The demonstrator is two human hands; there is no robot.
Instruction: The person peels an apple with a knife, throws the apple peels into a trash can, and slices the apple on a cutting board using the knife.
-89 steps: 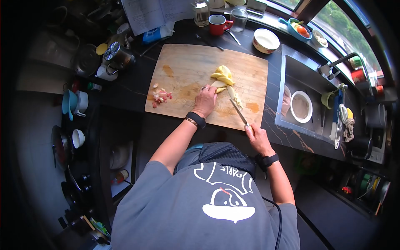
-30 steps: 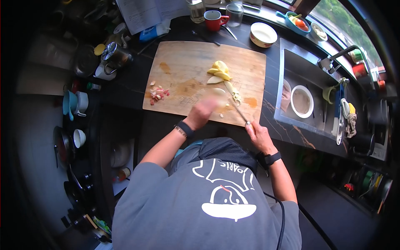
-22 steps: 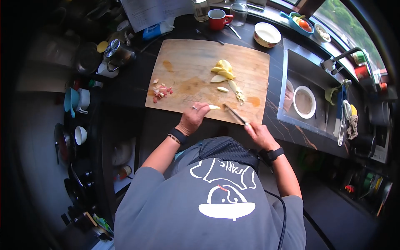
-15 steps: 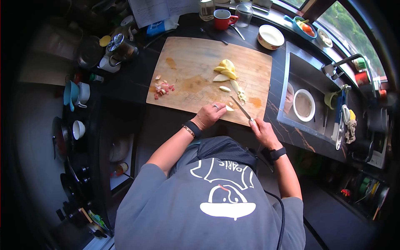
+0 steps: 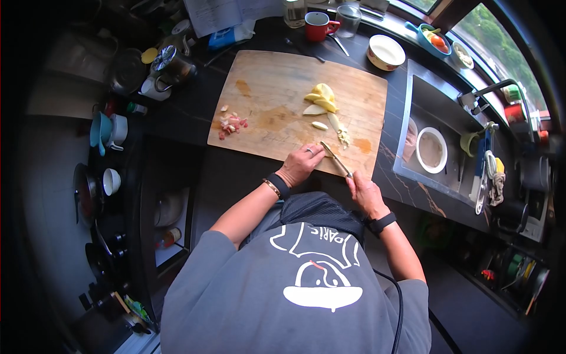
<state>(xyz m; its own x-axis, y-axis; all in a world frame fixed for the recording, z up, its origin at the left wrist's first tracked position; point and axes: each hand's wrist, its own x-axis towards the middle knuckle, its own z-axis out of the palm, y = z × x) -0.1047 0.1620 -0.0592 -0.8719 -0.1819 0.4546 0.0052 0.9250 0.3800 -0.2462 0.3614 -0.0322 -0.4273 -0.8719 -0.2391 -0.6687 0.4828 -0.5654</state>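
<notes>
A wooden cutting board (image 5: 277,76) lies before me. At its near edge my left hand (image 5: 299,165) is closed, fingertips pressed down on a small pale piece of food, now mostly hidden by fingers and blade. My right hand (image 5: 367,196) is wrapped round the handle of a knife (image 5: 336,159), whose tip reaches my left fingertips. Beyond the hands sits a pile of yellow pieces (image 5: 322,94), with a pale slice (image 5: 314,110) and a smaller slice (image 5: 319,125) nearby. Finely chopped pale bits (image 5: 344,139) lie to the right, and diced pinkish pieces (image 5: 233,124) to the left.
A sink (image 5: 404,141) holding a white bowl (image 5: 431,150) is at the right. Behind the board stand a red mug (image 5: 316,27), a glass (image 5: 349,22) and a cream bowl (image 5: 385,53). A metal kettle (image 5: 174,68) is on the left.
The knife has moved left and down, from beside the pale piece to against my left fingertips. My right hand has shifted slightly left and nearer; my left hand has hardly moved.
</notes>
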